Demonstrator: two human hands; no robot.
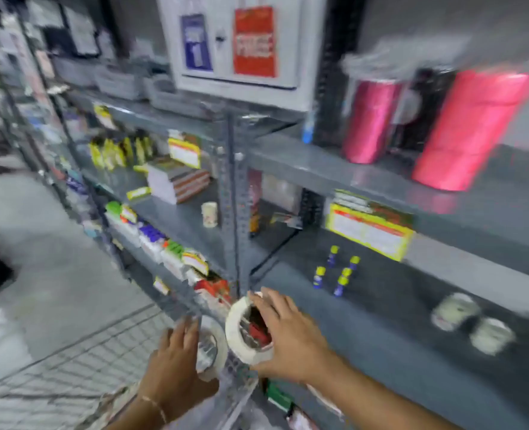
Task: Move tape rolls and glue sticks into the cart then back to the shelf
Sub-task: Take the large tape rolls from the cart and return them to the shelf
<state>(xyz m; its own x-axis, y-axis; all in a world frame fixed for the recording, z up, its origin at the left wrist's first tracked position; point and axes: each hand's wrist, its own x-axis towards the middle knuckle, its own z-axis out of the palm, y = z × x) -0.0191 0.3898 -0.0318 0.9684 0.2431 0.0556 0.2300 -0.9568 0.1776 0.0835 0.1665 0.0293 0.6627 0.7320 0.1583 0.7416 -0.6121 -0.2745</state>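
Note:
The picture is blurred by motion. My right hand [288, 335] grips a white tape roll [237, 328] at the front edge of the grey shelf [381, 352]. My left hand [173, 364] holds a second, clearer tape roll [213, 349] just left of it, above the wire cart [70, 367]. Two more white tape rolls [455, 310] [491, 335] lie on the shelf to the right. Several blue glue sticks with yellow caps [339, 271] stand upright further back on the same shelf.
A grey upright post [235, 197] divides the shelving. Pink ribbon rolls [468, 131] stand on the shelf above, which carries a yellow price label [368, 232]. Stationery packs [164, 246] fill the left shelves. Grey floor [39, 243] lies at left.

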